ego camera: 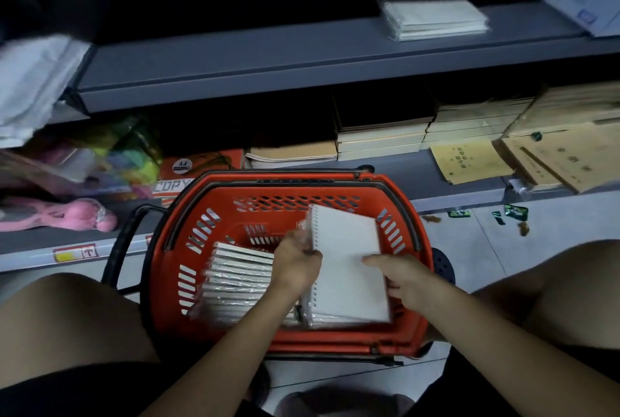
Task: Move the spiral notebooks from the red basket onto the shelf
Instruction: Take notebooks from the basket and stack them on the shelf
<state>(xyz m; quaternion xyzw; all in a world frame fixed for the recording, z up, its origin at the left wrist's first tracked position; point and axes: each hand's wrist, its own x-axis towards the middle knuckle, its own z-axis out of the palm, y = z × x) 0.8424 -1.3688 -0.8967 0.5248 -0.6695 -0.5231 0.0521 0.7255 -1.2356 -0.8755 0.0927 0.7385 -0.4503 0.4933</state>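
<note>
Notebooks in red basket

Spiral notebooks in the red basket, a few on the shelf

A white-covered spiral notebook, plastic-wrapped, is held tilted over the red basket, its coil edge to the left. A row of wrapped notebooks is stood on edge in the basket's left half. A small stack of notebooks is laid flat on the grey shelf above.
</note>
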